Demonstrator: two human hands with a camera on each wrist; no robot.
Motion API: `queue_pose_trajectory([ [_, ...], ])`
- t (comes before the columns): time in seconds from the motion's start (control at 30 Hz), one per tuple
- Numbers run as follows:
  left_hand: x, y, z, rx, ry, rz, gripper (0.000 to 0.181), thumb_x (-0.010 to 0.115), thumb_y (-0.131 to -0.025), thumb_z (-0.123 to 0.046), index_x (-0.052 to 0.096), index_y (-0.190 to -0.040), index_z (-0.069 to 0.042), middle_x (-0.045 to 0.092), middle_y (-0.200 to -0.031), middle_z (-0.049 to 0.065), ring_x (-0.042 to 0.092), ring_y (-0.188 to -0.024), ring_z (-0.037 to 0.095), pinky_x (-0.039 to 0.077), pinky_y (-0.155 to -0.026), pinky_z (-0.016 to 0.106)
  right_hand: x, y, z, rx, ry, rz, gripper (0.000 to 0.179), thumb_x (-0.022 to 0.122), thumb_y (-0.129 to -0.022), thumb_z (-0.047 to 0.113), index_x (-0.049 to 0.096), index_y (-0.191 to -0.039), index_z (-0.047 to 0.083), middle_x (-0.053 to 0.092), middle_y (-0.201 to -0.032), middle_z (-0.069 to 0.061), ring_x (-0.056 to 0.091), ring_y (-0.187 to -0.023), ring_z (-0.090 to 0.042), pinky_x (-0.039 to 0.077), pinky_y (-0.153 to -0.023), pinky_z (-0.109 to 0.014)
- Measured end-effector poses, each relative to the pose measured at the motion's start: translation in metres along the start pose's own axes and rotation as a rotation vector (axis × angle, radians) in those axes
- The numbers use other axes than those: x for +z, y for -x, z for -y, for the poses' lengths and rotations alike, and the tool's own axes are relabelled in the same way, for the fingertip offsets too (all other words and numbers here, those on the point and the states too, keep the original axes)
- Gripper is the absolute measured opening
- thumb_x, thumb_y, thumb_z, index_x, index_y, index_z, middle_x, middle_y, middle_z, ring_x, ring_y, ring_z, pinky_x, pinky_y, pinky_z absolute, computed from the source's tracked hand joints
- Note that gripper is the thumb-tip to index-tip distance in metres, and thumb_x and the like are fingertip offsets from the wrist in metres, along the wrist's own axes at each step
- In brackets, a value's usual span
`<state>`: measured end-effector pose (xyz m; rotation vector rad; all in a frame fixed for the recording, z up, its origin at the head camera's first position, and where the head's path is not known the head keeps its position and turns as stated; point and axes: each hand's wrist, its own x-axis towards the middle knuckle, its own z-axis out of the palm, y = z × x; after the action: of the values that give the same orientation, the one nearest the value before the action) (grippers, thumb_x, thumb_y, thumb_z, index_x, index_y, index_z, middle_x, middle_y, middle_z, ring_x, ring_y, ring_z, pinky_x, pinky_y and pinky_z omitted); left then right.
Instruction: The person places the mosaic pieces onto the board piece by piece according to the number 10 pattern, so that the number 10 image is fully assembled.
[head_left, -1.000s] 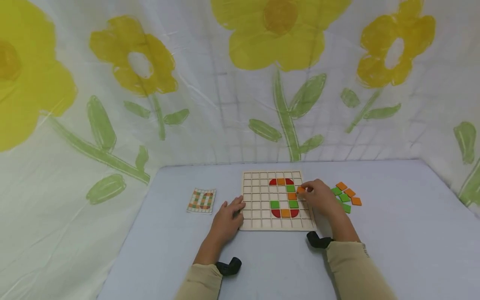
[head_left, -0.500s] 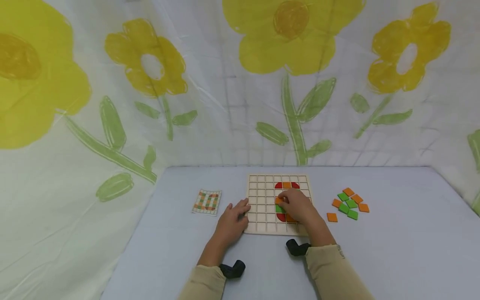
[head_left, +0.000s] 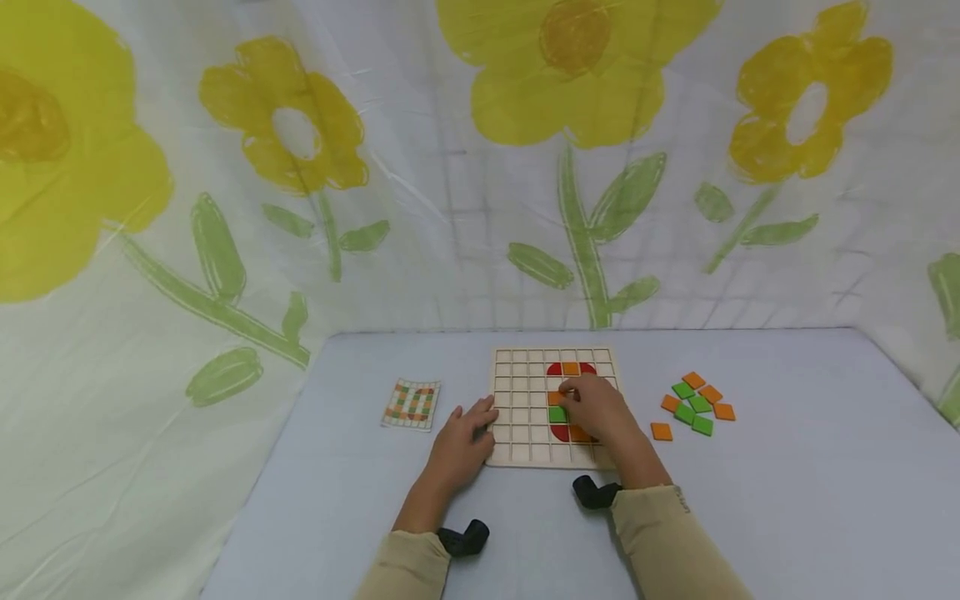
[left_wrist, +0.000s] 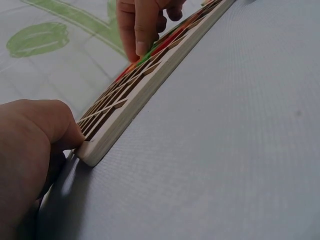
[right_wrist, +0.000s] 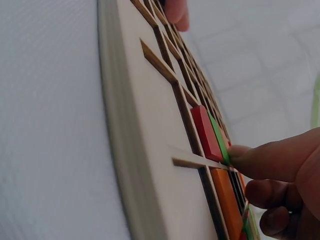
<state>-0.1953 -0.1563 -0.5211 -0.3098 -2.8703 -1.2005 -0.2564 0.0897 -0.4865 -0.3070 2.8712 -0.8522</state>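
A wooden grid board (head_left: 517,454) lies on the table, with red, orange and green tiles forming part of a rounded outline. My right hand (head_left: 600,408) is over its right half, thumb and fingertips at an orange tile (head_left: 554,398) in the grid, just above a green tile (head_left: 557,414). Its curled fingers hide part of the outline. My left hand (head_left: 460,446) rests at the board's left edge, fingers fairly straight and touching the rim. In the left wrist view, the left fingertips touch the board's corner (left_wrist: 90,155). The right wrist view shows the right thumb (right_wrist: 245,160) beside a green tile (right_wrist: 219,137).
A small card (head_left: 411,405) with a coloured grid pattern lies left of the board. Several loose orange and green tiles (head_left: 684,413) are on the table to the right, one orange tile (head_left: 662,432) lying apart. A flower-painted curtain (head_left: 450,250) hangs behind the table.
My right hand has carried an orange tile leftward from the board's right side to a cell above the green tile. It stays there over the last half second. My left hand keeps its place.
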Motion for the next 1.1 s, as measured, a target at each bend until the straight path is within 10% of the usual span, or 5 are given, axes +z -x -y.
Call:
queue_pose_trajectory([
  [0.6, -0.003, -0.003, 0.001, 0.014, -0.015, -0.006, 0.04, 0.055, -0.095, -0.016, 0.061, -0.135, -0.01, 0.045, -0.152, -0.003, 0.04, -0.142, 0.018, 0.019, -0.125, 0.044, -0.053, 0.018, -0.065, 0.341, 0.038, -0.182, 0.048, 0.056, -0.096, 0.027, 0.053, -0.138, 0.004, 0.044, -0.139, -0.033, 0.042, -0.121, -0.054, 0.047, -0.093, -0.062],
  [1.1, 0.0, -0.002, 0.002, 0.005, 0.001, 0.001, 0.041, 0.055, -0.095, -0.017, 0.06, -0.135, -0.011, 0.044, -0.153, -0.005, 0.039, -0.143, 0.019, 0.019, -0.125, 0.045, -0.05, 0.02, -0.065, 0.264, -0.132, -0.189, 0.047, 0.061, -0.092, 0.013, 0.055, -0.138, 0.005, 0.049, -0.139, -0.025, 0.044, -0.127, -0.044, 0.042, -0.103, -0.062],
])
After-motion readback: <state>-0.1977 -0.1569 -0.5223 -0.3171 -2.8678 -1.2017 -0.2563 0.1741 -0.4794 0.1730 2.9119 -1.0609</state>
